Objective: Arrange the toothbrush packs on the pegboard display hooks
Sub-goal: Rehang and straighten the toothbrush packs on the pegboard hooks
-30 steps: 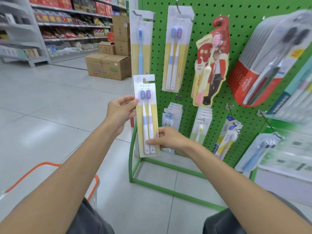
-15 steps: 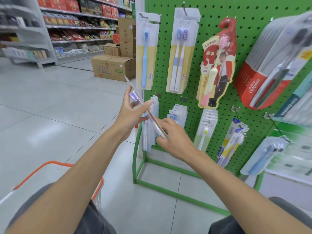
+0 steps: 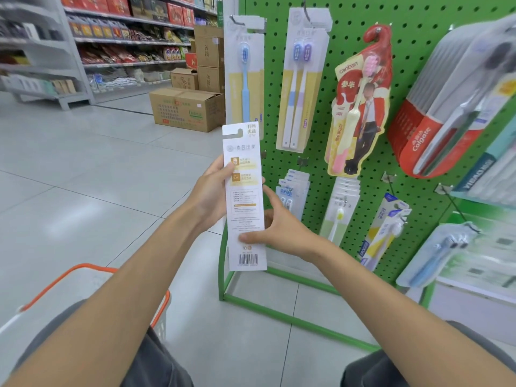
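Two hands hold one toothbrush pack (image 3: 244,196) upright in front of the left edge of the green pegboard (image 3: 418,29), clear of every hook. The pack's printed back faces the camera, barcode at the bottom and hang slot at the top; the brushes inside are not visible. The left hand (image 3: 210,191) grips the pack's left edge at its upper half, thumb laid on the printed face and fingers behind. The right hand (image 3: 282,229) pinches the lower right portion, thumb across the face and a finger up along the right edge. Directly above the held pack, a single blue-brush pack (image 3: 245,79) hangs on a hook at the board's top left; in this view the held pack's top overlaps its lower end. To its right hang a twin-brush pack (image 3: 300,88), a red figure-printed pack (image 3: 360,107) and a stack of Colgate packs (image 3: 446,113). A lower row of smaller packs (image 3: 293,194) hangs behind the right hand. An orange basket (image 3: 92,272) sits near left on the floor; cardboard boxes (image 3: 187,110) stand far left.
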Motion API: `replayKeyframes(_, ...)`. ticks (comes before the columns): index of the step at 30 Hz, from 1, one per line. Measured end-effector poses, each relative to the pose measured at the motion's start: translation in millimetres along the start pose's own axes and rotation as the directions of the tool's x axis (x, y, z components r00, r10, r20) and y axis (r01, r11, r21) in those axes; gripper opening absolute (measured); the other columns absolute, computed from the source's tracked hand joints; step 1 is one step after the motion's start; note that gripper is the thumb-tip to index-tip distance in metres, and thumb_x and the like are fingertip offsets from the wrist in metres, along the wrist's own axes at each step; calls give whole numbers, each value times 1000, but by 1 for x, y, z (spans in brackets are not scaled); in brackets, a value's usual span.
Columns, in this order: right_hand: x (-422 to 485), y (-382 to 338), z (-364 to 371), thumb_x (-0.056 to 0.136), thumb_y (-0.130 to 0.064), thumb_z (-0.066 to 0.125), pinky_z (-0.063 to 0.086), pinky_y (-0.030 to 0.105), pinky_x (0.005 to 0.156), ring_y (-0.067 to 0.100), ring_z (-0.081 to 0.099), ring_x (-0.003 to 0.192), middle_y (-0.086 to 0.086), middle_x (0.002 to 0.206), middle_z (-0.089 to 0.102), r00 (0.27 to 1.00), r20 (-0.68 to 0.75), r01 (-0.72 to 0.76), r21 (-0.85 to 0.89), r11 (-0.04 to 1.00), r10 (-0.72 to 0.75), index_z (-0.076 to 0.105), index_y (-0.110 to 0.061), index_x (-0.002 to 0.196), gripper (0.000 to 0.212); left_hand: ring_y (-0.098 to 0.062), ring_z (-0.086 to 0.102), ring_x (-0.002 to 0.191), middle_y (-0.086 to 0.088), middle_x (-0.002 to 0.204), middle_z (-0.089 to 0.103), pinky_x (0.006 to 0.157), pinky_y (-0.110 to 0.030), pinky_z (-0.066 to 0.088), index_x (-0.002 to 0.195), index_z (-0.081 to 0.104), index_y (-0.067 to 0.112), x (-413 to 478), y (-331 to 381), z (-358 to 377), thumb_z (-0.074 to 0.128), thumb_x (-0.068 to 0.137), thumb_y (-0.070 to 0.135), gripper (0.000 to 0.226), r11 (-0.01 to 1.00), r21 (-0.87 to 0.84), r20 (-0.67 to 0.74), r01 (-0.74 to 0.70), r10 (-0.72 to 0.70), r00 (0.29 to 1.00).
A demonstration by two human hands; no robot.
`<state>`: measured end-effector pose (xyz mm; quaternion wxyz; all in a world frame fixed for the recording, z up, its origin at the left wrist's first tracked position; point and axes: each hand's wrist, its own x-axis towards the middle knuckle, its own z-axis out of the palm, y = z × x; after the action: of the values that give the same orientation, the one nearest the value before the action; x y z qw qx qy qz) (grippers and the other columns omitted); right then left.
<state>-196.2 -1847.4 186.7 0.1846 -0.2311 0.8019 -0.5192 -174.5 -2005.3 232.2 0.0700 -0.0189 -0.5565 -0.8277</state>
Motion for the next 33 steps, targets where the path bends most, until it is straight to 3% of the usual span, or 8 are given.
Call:
replayKeyframes(4,3,-12,-7,78,-1,77,51,46,99,19,69,104,5,110,71,999,-37,-28,214,976,37,9,-38,153,108,-28,69,106,-11,122,68,80,-41,57,131,53,18,1,-4,4,28,108,29,36,997,57,47,51,-54,997)
replayKeyframes(9,6,-35,-28,85,-3,70,54,38,93,19,68,104,8,113,69,965,-263,95,366,926,5,31,-28,149,79,-22,70,102,-4,115,72,77,-35,56,128,56,25,1,-11,6,29,107,32,35,980,160,110,116,-135,985)
replayKeyframes(12,3,-50,-41,92,-3,61,56,30,86,14,70,94,4,105,74,917,-394,218,358,908,-64,63,-12,122,31,-25,70,99,-9,116,71,77,-36,56,131,55,23,0,-13,7,31,106,34,36,973,182,131,144,-169,977)
replayKeyframes(14,4,-53,-46,94,-8,59,52,37,97,20,69,100,3,100,76,892,-443,251,326,911,-87,73,-11,101,16,-26,70,98,-10,116,71,76,-36,56,131,56,24,-2,-13,9,33,106,34,36,974,167,146,151,-176,974)
replayKeyframes(18,6,-56,-48,96,-13,58,50,43,101,23,66,92,10,97,74,880,-469,271,370,888,-73,73,-10,92,16,-26,70,100,-9,117,70,76,-37,58,135,53,23,-3,-11,12,34,105,37,38,974,95,197,207,-223,955)
replayKeyframes(25,5,-57,-51,99,-18,56,55,33,89,17,69,90,5,98,75,888,-445,311,389,867,-118,72,-14,103,17,-42,44,135,-22,146,45,107,-53,37,146,44,14,-2,-7,1,38,101,48,58,903,-23,427,428,-379,821)
replayKeyframes(28,3,-62,-55,100,-18,55,54,29,86,13,68,90,3,99,74,899,-407,340,421,841,-160,71,-13,107,19,-36,54,123,-22,136,53,100,-46,45,142,50,15,-3,-4,3,36,100,50,57,897,-32,500,442,-368,784)
replayKeyframes(33,1,-70,-56,99,-16,56,51,33,97,19,62,95,5,104,73,895,-404,357,400,844,-187,74,-16,102,18,-14,53,87,-2,94,57,84,-32,42,124,62,16,-2,-4,8,55,91,48,47,959,120,408,257,-284,868)
